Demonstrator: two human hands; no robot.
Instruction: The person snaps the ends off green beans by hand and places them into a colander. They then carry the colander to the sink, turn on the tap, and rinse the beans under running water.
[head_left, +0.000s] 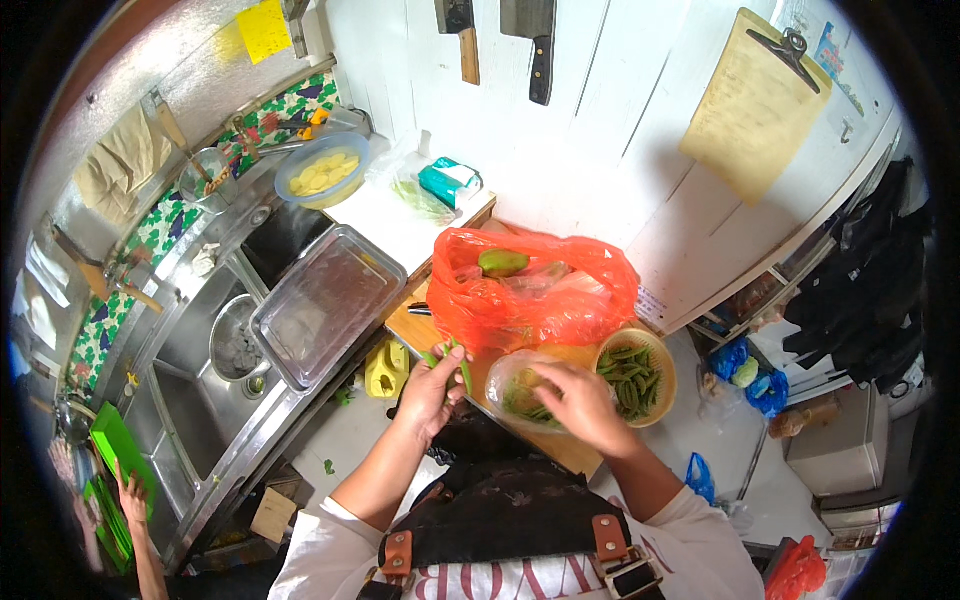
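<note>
My left hand (436, 394) is closed around a few green pea pods (465, 369), whose ends stick out past the thumb and fingers. Over a clear plastic bag (498, 379) with green trimmings inside hovers my right hand (583, 401), its thumb and fingers apart and nothing visible between them. Right of that hand stands a round, pale yellow basket (670, 367), filled with green pods (631, 379). Behind both hands, a large red plastic bag (480, 307) lies on the wooden tabletop (559, 444), a green vegetable (502, 262) showing in its opening.
Left is a steel sink (187, 420) with a clear lidded tray (330, 307) across its edge. A bowl (282, 180) of yellow slices sits farther back. Two cleavers (540, 67) hang on the wall. At far left, another person's hand (133, 495) touches a green board (120, 450).
</note>
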